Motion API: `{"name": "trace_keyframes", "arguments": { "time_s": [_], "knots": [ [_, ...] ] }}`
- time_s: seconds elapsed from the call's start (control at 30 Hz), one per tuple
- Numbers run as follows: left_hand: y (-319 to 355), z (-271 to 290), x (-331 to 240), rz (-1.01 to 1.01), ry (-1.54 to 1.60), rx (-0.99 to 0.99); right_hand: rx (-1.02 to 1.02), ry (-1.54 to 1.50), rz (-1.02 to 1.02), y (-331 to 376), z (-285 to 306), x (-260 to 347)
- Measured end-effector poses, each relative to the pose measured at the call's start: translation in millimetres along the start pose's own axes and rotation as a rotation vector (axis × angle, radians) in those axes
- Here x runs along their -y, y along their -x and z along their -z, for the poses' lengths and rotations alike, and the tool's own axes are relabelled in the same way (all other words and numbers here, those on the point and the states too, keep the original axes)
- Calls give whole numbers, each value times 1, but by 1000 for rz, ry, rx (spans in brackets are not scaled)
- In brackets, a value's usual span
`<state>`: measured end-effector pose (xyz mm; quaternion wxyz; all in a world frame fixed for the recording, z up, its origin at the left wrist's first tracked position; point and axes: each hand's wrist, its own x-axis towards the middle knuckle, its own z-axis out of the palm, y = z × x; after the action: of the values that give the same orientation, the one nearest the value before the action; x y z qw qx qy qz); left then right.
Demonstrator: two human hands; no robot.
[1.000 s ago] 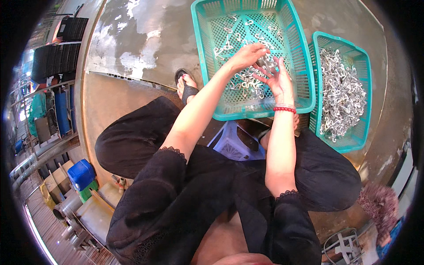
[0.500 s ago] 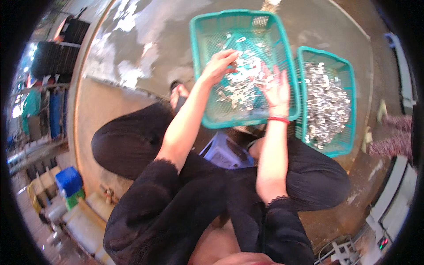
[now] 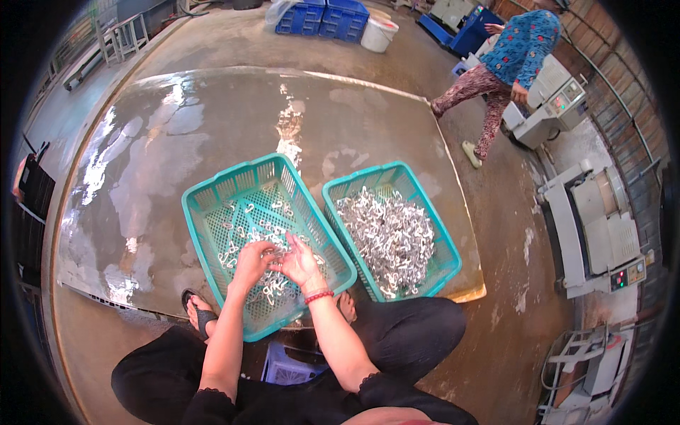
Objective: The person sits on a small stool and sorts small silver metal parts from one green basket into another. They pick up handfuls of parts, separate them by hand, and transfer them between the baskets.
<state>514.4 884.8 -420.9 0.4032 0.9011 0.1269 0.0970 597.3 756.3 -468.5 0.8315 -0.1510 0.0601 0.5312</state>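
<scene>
Sorting through small silvery metal pieces (image 3: 273,244), a seated person works both hands inside a teal plastic basket (image 3: 205,212) at the centre of the frame. The left hand (image 3: 253,263) and the right hand (image 3: 300,262) meet over the scattered pieces, fingers curled narrow around a few of them. A red bracelet (image 3: 318,296) circles the right wrist. Just beside it, to the right, a second teal basket (image 3: 439,237) sits heaped with the same pieces on the wet concrete floor (image 3: 212,120). Another person (image 3: 506,67) walks at upper right.
</scene>
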Motion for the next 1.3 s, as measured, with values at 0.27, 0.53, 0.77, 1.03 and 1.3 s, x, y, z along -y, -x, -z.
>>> {"name": "trace_keyframes", "arguments": {
  "time_s": [0.27, 0.53, 0.77, 1.03, 1.3],
  "knots": [
    [-12, 47, -13, 291, 1125, 22, -229, 153, -155, 1, 22, 8],
    [12, 40, 8, 269, 416, -84, -274, 702, 109, 3, -35, -16],
    [15, 13, 48, 325, 549, -98, -178, 692, -29, 5, -16, -22],
    [1, 29, 6, 397, 784, -283, -224, 695, -17, -4, -32, -12],
    [10, 29, 1, 426, 445, -239, -237, 701, 31, -5, -20, -20]
  ]
}}
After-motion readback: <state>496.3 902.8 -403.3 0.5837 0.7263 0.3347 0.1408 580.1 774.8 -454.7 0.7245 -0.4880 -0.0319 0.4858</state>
